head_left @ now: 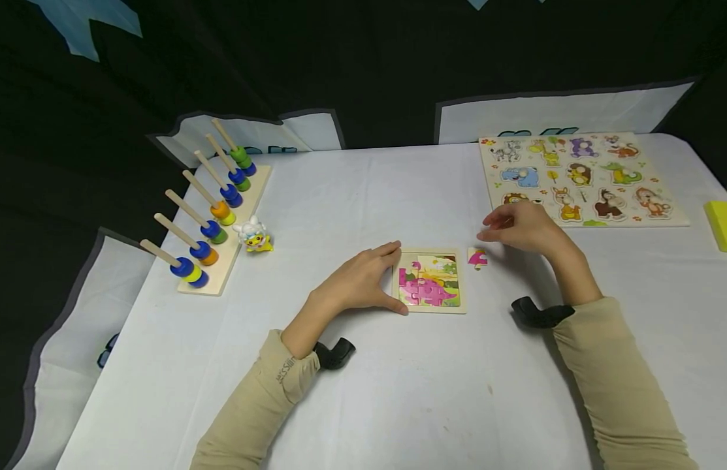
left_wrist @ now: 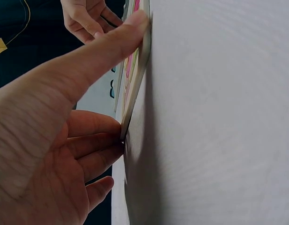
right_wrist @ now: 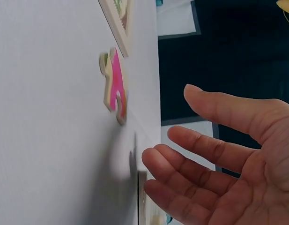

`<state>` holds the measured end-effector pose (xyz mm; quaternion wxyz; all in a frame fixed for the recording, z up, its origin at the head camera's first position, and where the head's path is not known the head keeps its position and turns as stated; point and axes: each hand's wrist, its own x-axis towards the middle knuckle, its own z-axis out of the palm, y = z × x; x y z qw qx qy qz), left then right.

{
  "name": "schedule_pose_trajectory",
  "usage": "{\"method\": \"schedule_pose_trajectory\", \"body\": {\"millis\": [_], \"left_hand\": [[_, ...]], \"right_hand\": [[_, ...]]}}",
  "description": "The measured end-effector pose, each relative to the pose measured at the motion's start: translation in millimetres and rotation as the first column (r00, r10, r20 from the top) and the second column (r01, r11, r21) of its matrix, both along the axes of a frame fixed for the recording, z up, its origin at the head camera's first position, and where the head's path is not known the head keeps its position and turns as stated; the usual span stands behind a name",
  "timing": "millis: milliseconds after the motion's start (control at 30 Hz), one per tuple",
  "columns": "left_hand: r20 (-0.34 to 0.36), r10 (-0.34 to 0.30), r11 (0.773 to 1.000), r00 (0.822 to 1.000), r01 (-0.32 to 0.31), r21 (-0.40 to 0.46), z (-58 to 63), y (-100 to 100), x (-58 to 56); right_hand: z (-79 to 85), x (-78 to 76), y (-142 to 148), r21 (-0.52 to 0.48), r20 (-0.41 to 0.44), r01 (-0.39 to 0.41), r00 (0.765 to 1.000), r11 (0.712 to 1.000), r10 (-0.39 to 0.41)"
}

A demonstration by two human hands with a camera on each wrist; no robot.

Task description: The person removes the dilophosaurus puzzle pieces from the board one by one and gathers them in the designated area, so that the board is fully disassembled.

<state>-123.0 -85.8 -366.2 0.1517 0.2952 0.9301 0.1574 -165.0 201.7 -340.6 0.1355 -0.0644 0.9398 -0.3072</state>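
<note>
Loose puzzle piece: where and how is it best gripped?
Pinching the piece by opposite edges from above, on its right, looks best: it lies thin and flat on the table, apart from the frame, edges free, with the right hand empty on that side.

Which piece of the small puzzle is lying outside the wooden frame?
The loose pink piece, right of the wooden frame; the other visible pieces sit inside it.

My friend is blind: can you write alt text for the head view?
A person's left hand holds a framed puzzle on a white table; the right hand hovers near a loose piece. A peg toy stands left, an animal board right.
</note>
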Motion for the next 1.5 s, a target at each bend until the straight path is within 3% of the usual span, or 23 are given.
{"method": "schedule_pose_trajectory", "body": {"millis": [533,833,1200,1500], "left_hand": [[0.012,0.007,1.000,1.000,-0.007,-0.004,0.8,2,0.4],[0.003,0.000,1.000,1.000,0.000,-0.008,0.7,1,0.2],[0.003,0.002,1.000,1.000,-0.002,-0.007,1.8,2,-0.4],[0.015,0.013,1.000,1.000,-0.013,-0.003,2.3,1,-0.8]], "right_hand": [[-2.5,-7.5,-51,-0.046,0.006,-0.117,0.993,0.992,0.118],[-8.3,-4.5,-79,-0.042,0.060,-0.187,0.980,0.981,0.189],[-16.0,-0.4,-89,-0.005,0.031,-0.211,0.977,0.977,0.211],[-17.5,-0.4,-92,-0.003,0.031,-0.183,0.983,0.983,0.183]]}}
